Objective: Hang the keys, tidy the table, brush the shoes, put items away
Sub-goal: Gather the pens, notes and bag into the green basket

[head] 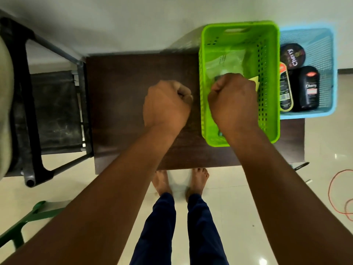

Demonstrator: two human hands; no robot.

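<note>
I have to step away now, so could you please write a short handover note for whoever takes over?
Left hand: fist over the bare table; nothing visible in it.
Right hand: fingers curled inside the green basket, over a clear bag and a yellow item; whether it grips anything is hidden.
Blue basket: polish tin, bottle, a third container.
Done: tabletop looks tidied into baskets.
Left: no keys or shoes in view, so hanging and brushing can't be confirmed.

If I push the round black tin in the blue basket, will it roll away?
Probably not. The round tin looks flat and low, so it would likely slide. The blue basket walls and the black bottle beside it would likely stop it.
</note>
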